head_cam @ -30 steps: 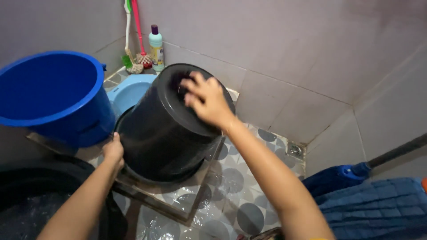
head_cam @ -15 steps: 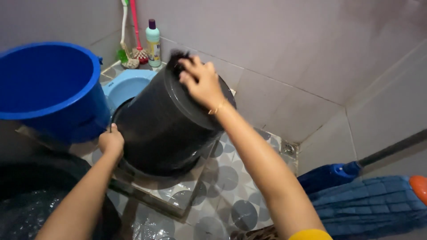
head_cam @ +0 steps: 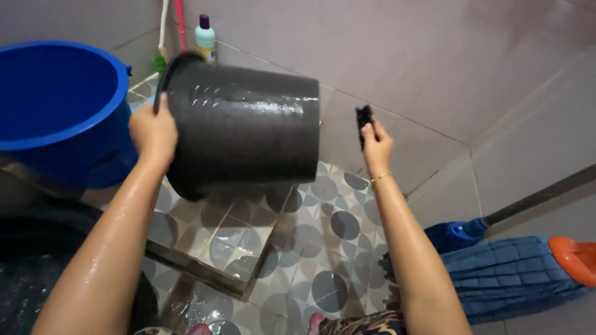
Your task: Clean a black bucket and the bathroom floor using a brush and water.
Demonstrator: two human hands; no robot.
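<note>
Sideways, black bucket (head_cam: 245,127) in left hand (head_cam: 153,133); capped bottle (head_cam: 205,36) behind

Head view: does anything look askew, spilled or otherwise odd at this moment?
The black bucket is lifted and lies on its side, off the floor, gripped at its rim by the left hand. The patterned floor tiles are wet and shiny. The right hand holds a small black scrubber clear of the bucket.

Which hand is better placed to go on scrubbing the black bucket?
Right, probably. The right hand holds a small dark scrubber just off the base of the black bucket. The left hand is busy gripping the rim, holding the bucket tipped on its side.
</note>
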